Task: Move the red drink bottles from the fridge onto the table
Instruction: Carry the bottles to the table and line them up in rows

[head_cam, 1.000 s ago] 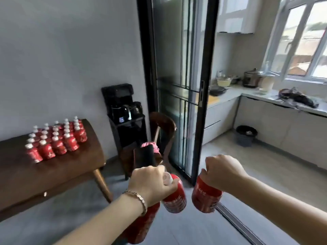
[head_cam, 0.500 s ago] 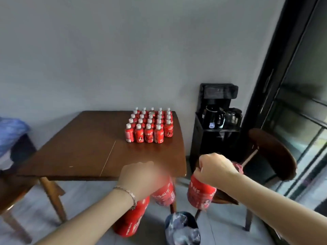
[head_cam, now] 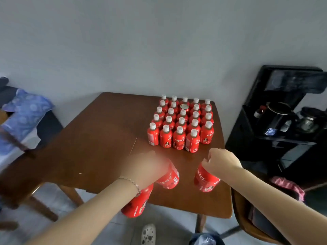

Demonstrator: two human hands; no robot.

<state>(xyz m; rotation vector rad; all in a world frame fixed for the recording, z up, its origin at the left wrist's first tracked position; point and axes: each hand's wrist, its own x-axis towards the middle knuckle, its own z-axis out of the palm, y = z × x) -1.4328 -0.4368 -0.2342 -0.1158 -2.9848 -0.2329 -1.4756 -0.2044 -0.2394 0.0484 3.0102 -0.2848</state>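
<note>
- The left hand (head_cam: 148, 167), blurred, has its fingers clenched round the tops of two red bottles. The upper bottle (head_cam: 169, 177) hangs over the surface (head_cam: 99, 142), and the lower bottle (head_cam: 138, 204) hangs past its near edge. Both tilt, bases down.
- The right hand (head_cam: 221, 163) grasps a third bottle (head_cam: 205, 180) by its top, nearly upright, above the near right part of the surface.
- The standing bottles (head_cam: 178, 137), red with white caps, stand upright in rows at the far right corner.
- The left half of the surface lies open.

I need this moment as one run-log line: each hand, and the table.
left hand: grips two red bottles | right hand: grips one red bottle | table: bottle block standing, far-right
</note>
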